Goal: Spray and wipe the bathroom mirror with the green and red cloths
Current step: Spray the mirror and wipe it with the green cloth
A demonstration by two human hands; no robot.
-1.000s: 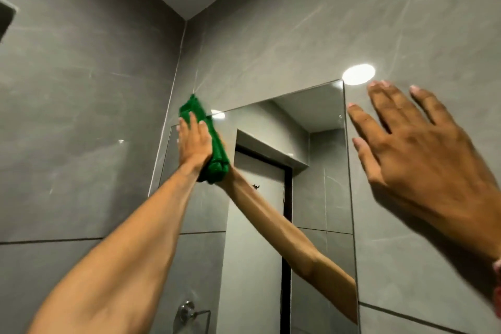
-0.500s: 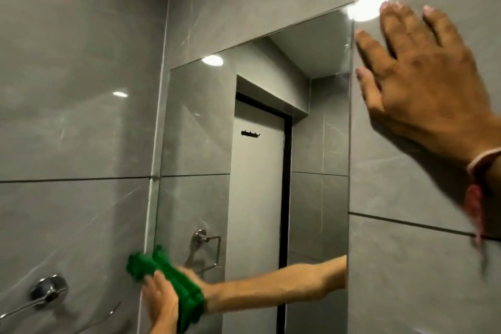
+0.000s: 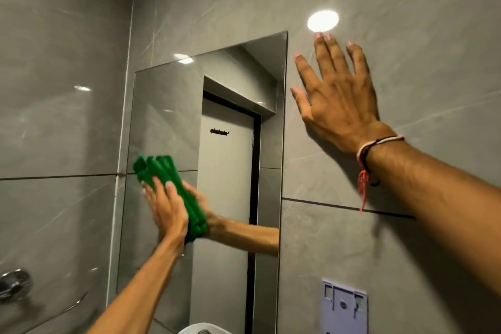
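1. Grey tiled wall [image 3: 406, 252]: glossy large tiles on two faces that meet in a corner left of the mirror; a round light reflection sits just above the right hand.
2. Bathroom mirror [image 3: 225, 106]: tall frameless rectangle fixed flat to the wall, long axis vertical; it reflects a pale door and the wiping arm.
3. Right hand [image 3: 339, 100]: flat on the tile just beside the mirror's right edge, fingers [image 3: 325, 62] spread wide and holding nothing; it appears to serve as a brace.
4. Left hand [image 3: 169, 207]: palm pressed toward the glass in the lower-left part of the mirror, fingers extended over the cloth, pinning it rather than clenching it.
5. Green cloth [image 3: 168, 184]: folded into a thick pad, trapped between the left palm and the glass, its long axis running diagonally from upper left to lower right; it protrudes above the fingertips. The left hand is much the nearer, being in contact. Judged from this, unwiped glass lies mainly up and to the right of the pad.
6. Thread bracelet [image 3: 364, 154]: on the right wrist, red tassel hanging down.
7. Red cloth and spray bottle: not in view.
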